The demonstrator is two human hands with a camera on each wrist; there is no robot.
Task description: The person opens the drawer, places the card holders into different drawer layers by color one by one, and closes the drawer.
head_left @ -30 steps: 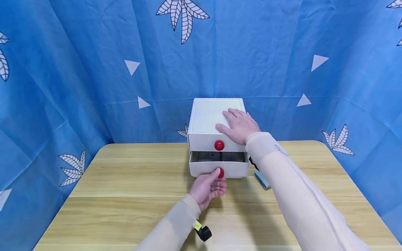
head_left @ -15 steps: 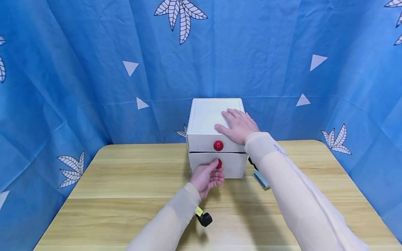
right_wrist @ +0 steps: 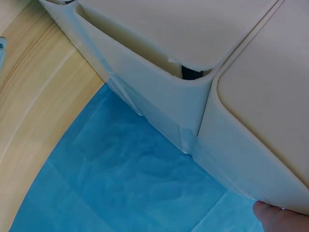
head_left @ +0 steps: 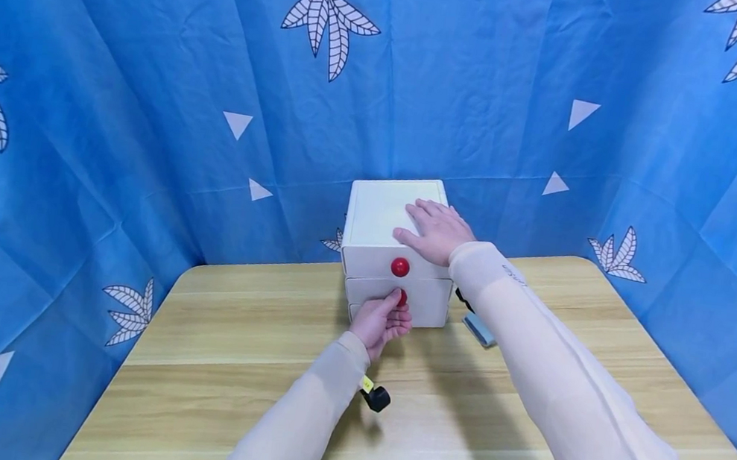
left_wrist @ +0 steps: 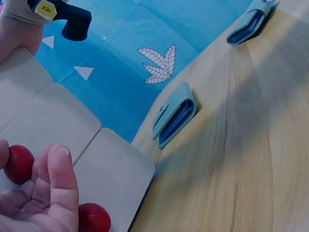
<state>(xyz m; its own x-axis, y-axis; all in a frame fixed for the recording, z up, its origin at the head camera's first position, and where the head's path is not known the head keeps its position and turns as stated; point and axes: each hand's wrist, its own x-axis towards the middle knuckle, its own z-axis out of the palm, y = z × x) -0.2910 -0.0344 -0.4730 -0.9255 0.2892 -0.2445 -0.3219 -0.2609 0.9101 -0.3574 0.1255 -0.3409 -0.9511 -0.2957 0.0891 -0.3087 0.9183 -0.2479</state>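
Plainly, the head view puts the work at the middle of the frame, where a white drawer unit [head_left: 380, 212] stands on the wooden table [head_left: 244, 322] before the blue curtain [head_left: 462, 105]. The left hand [head_left: 380, 325], below centre, pinches the middle red knob [head_left: 403, 298], while the upper red knob [head_left: 400, 267] sits free just above it. The right hand [head_left: 437, 231] lies flat on the unit's top at its right edge, fingers spread and gripping nothing. The middle drawer [head_left: 431, 308] looks flush with the front above it, so the step in hand appears to be pushing that drawer home while the right hand steadies the unit.

The left wrist view shows the thumb at the left edge and curled fingers at lower left, on either side of the middle knob; the lower red knob [left_wrist: 94, 218] is beside them, at the bottom. Two light-blue cases lie apart on the table: the near case [left_wrist: 175, 116] at centre, the far case [left_wrist: 248, 23] at upper right.

The right wrist view catches only fingertips at lower right, against the unit's edge; their pressure cannot be told.

Next, the move probably calls for loosening the pinch without tugging the drawer outward.
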